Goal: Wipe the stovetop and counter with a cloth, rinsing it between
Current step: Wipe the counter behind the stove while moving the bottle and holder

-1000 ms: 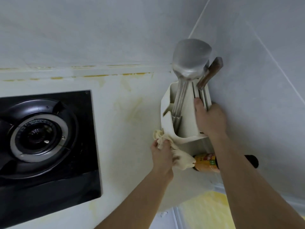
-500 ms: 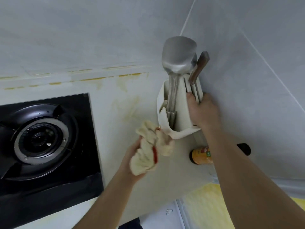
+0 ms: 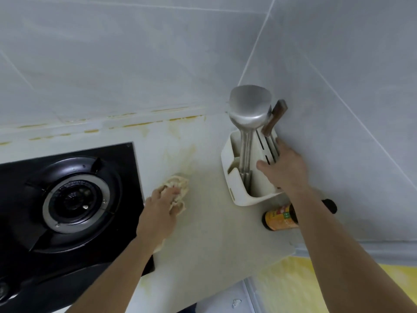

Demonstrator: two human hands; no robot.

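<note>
- Cloth (image 3: 177,192): cream rag, bunched, lying on the counter (image 3: 209,240) just right of the stovetop (image 3: 67,199), near its right edge. Left hand (image 3: 161,210) sits on top of it w/ fingers curled over the wad, pressing it down onto the counter.
- Step in hand, as I read it: wiping the counter strip btwn stovetop and utensil holder (image 3: 248,175). Yellowish stains show on the counter just beyond the cloth, toward the wall, so that patch looks not yet done.
- Next move prob calls for pushing the cloth up over those stains while keeping it flat under the palm; a rinse should follow once it's dirty (no sink in view, so can't say where).
- Right hand (image 3: 285,169): on the utensil holder, right of the cloth; fingers spread fairly straight over its slotted top, thumb out toward the ladle (image 3: 249,109). Whether it grips or only steadies, can't tell; looks like a loose hold.
- In the way: the holder w/ ladle and a wood-handled knife (image 3: 274,119) stands in the wall corner, well right of the cloth, covering counter beneath it.
- Sauce bottle (image 3: 281,219) lies on its side just in front of the holder, partly under the right forearm; could roll if bumped.
</note>
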